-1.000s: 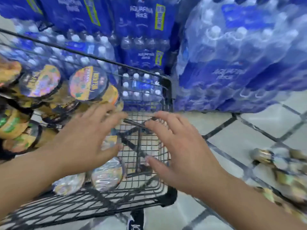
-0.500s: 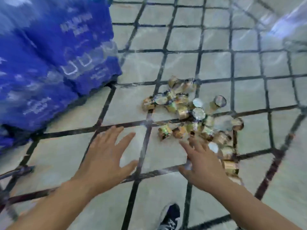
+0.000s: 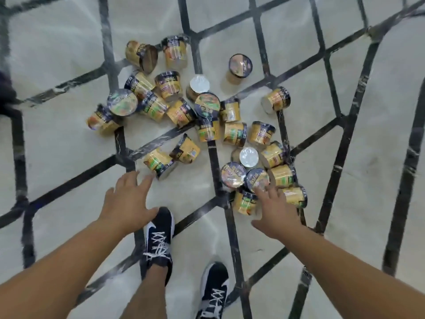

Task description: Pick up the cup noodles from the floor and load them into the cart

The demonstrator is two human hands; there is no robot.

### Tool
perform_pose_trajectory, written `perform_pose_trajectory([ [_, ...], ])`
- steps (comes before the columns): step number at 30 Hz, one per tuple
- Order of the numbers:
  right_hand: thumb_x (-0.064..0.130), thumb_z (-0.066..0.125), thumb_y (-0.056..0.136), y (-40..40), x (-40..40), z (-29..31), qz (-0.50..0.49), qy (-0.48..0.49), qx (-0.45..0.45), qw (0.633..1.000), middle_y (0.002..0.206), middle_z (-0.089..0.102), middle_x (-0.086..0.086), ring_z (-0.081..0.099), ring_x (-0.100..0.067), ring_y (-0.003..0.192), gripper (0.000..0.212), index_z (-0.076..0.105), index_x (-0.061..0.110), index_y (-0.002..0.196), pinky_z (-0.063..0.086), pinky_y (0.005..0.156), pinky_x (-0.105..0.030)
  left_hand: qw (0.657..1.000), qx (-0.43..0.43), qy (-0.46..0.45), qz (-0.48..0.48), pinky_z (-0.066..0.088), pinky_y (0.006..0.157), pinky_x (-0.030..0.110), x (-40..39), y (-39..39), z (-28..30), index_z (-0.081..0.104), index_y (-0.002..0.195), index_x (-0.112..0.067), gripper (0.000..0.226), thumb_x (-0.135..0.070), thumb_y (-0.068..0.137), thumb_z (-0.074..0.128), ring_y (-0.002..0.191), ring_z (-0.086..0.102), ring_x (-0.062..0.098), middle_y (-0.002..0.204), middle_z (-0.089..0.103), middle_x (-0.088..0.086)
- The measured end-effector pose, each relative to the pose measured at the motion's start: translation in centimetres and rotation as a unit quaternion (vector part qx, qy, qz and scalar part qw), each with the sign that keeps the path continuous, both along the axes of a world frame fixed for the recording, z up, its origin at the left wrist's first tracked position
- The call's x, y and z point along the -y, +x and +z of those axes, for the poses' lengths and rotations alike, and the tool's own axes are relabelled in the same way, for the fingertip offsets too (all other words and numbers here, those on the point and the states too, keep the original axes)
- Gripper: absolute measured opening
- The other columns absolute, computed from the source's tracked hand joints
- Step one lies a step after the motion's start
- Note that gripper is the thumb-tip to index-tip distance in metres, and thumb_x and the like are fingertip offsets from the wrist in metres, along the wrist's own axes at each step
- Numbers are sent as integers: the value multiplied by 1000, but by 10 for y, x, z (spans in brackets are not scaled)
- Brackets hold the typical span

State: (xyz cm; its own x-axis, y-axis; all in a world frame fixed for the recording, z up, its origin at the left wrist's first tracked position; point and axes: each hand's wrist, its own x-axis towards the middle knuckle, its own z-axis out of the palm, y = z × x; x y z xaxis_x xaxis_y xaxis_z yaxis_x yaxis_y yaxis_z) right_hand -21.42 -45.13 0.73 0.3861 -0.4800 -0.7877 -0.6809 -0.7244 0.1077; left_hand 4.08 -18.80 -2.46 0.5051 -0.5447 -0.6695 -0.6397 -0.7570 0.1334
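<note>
- Left hand (image 3: 128,201): palm down, fingers straight and spread, holding nothing.
- Right hand (image 3: 276,211): palm down, fingers extended forward, holding nothing.
- Both forearms bare, reaching downward.

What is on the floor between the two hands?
In the head view, bare pale tile floor crossed by a dark stripe, plus the toe of a dark shoe, lies between the left hand and right hand. No cups there.

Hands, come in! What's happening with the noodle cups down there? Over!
Left hand open, empty. Right hand open, fingers reaching over the nearest cup noodles. Pile scattered on the floor, none lifted. Nothing in the way.
</note>
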Motion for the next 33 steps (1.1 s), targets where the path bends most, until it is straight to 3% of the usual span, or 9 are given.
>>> perform_pose_trajectory([
  [4, 55, 70, 87, 28, 12, -86, 46, -15, 1, 999, 171, 16, -9, 23, -40, 152, 104, 2, 38, 165, 36, 116, -59, 973, 45, 36, -224, 22, 116, 72, 30, 21, -94, 15, 159, -33, 106, -38, 76, 81, 156, 7, 42, 169, 12, 17],
  [8, 40, 78, 85, 66, 26, -169, 62, -19, 17, 998, 175, 2, -8, 12, -41, 158, 113, -3, 38, 165, 29, 121, -57, 903, 62, 67, -419, -1, 116, 77, 62, 44, -179, 7, 160, -29, 98, -20, 86, 71, 157, -14, 44, 172, -11, 14],
  [13, 31, 80, 87, 84, 36, -234, 127, -29, 7, 991, 175, -8, -10, 2, -44, 159, 118, -9, 35, 165, 16, 127, -57, 849, 114, 63, -512, 8, 115, 76, 74, 55, -247, 10, 161, -20, 90, -22, 91, 65, 154, -8, 50, 169, -11, 18],
  [18, 26, 79, 87, 80, 40, -257, 182, -55, -16, 982, 174, -12, -13, 0, -46, 159, 123, -17, 35, 163, 13, 126, -63, 849, 130, 19, -512, 28, 111, 70, 91, 63, -256, 16, 159, -13, 82, -22, 91, 60, 149, 14, 48, 165, 1, 25],
  [23, 43, 83, 80, 87, 34, -234, 175, -45, 3, 984, 170, 8, -16, 15, -47, 154, 120, -2, 34, 163, 25, 122, -62, 902, 107, 23, -418, 43, 102, 58, 92, 83, -229, 15, 159, -22, 86, -25, 87, 64, 141, 22, 47, 159, 9, 26],
  [28, 60, 84, 71, 102, 6, -161, 136, 3, 61, 989, 165, 11, -11, 19, -44, 149, 125, 0, 40, 162, 47, 106, -62, 948, 64, -6, -310, 48, 97, 56, 51, 82, -134, 29, 151, -28, 94, -31, 69, 74, 140, 28, 47, 156, 20, 25],
  [33, 52, 72, 78, 128, -46, -45, 149, 71, 140, 976, 167, 7, -5, 15, -37, 147, 111, -3, 49, 161, 51, 104, -57, 988, 55, -61, -129, 51, 91, 53, -24, 63, -10, 34, 156, -33, 104, -55, 63, 73, 138, 36, 45, 158, 32, 24],
])
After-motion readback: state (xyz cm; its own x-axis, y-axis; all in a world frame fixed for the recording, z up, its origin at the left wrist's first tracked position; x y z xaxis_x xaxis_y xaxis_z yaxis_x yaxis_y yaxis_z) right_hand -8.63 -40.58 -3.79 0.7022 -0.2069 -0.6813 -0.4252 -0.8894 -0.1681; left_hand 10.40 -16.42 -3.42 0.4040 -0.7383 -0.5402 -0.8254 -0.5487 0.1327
